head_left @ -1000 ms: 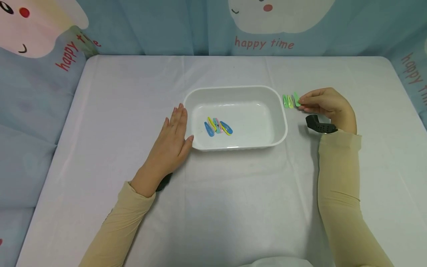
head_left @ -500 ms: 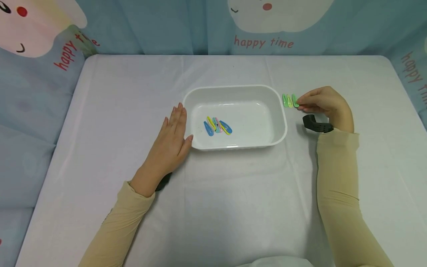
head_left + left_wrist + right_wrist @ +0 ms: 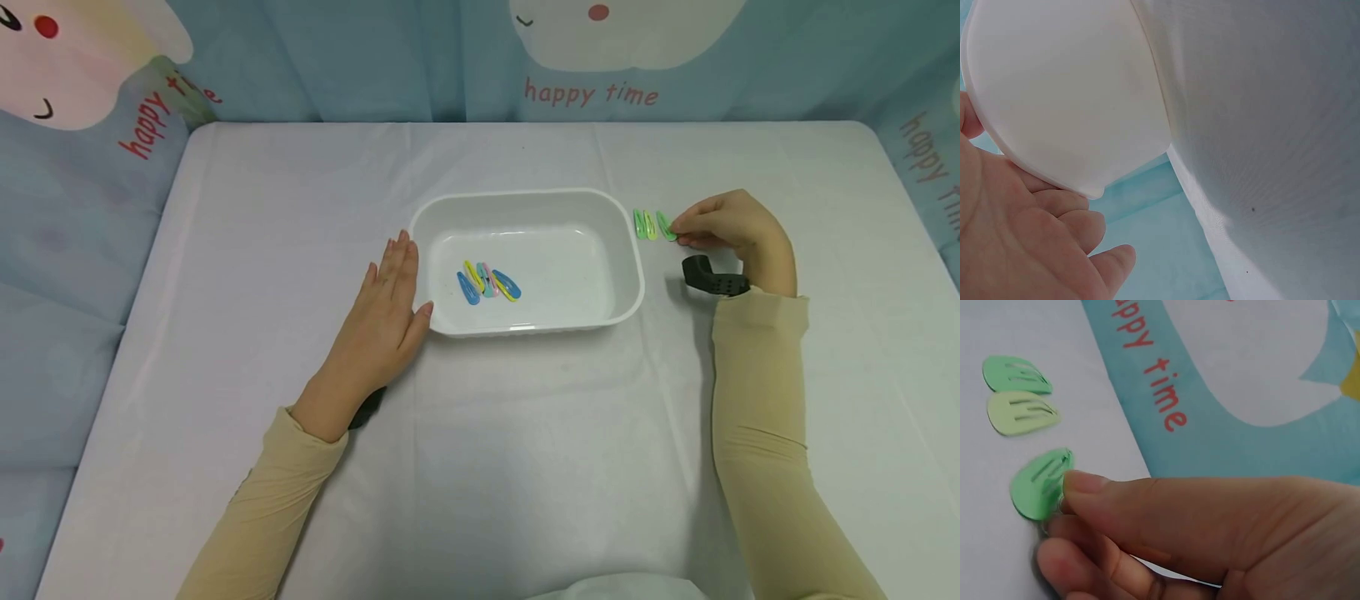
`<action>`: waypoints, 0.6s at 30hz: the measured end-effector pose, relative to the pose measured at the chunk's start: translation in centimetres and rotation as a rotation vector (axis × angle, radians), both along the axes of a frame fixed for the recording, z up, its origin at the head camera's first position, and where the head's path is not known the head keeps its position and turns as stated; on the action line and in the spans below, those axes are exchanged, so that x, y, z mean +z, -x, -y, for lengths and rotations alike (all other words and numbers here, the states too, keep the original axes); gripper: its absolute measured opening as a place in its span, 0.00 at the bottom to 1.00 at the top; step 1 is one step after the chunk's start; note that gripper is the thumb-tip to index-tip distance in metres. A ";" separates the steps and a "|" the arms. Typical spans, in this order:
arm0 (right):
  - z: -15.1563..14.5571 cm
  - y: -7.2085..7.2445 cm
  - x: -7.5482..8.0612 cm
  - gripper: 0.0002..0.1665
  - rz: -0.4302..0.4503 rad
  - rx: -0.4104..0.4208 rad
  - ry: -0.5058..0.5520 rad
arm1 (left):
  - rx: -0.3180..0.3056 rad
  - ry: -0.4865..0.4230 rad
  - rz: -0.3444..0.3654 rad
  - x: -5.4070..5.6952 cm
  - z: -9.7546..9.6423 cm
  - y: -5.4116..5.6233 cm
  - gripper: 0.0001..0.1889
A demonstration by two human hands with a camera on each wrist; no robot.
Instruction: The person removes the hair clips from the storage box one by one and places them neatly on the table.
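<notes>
My right hand (image 3: 738, 229) pinches a green snap hair clip (image 3: 1038, 484) between thumb and fingers, on or just above the white cloth. Beside it lie a second green hair clip (image 3: 1015, 375) and a pale yellow-green hair clip (image 3: 1021, 414), side by side, right of the white tray (image 3: 525, 327). Fingers straight, my left hand (image 3: 378, 321) rests against the tray's left end. From the left wrist view, its palm and fingers (image 3: 1082, 228) touch the tray's outer wall (image 3: 1072, 94). Inside the tray, left of its middle, several blue, yellow and pink hair clips (image 3: 468, 288) lie close together.
White cloth (image 3: 525, 458) covers the table around the tray. A blue curtain (image 3: 360, 58) printed with pale figures and red lettering hangs behind the table and at its sides. A black wrist mount (image 3: 712, 277) sits at my right wrist.
My right hand first slid the green hair clip left towards the other two on the cloth, then the clip tilted and shifted slightly right. My left hand and the tray stay put.
</notes>
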State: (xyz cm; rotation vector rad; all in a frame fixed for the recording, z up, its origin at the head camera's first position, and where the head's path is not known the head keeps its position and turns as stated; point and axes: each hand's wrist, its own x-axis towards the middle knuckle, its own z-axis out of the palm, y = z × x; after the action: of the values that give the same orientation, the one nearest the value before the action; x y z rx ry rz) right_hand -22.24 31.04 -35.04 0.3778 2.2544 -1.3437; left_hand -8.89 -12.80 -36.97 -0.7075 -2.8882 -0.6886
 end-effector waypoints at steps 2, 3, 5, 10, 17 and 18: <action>-0.2 0.0 0.0 0.09 -0.002 -0.008 -0.006 | -0.001 0.001 -0.001 0.0 0.0 0.0 0.34; -0.3 -0.1 0.0 0.09 -0.002 -0.012 -0.009 | -0.002 0.001 -0.002 0.0 0.0 0.0 0.34; -0.5 -0.1 -0.1 0.10 -0.005 -0.022 -0.006 | -0.004 0.001 -0.003 0.0 0.0 0.0 0.34; -0.1 -0.1 -0.1 0.11 -0.052 -0.023 -0.035 | -0.006 -0.003 -0.004 -0.1 0.0 0.0 0.34; 0.6 0.1 -0.2 0.10 -0.092 -0.002 -0.120 | -0.006 -0.011 -0.006 -0.2 0.0 0.0 0.34; 0.7 0.1 -0.2 0.09 -0.092 0.000 -0.121 | -0.006 -0.011 -0.005 -0.1 0.0 0.0 0.34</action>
State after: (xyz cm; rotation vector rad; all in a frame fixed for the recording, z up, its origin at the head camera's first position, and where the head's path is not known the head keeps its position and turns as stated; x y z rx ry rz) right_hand -22.36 30.37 -35.23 0.3644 2.4184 -1.2521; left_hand -8.85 -12.81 -37.11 -0.7155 -2.8769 -0.7017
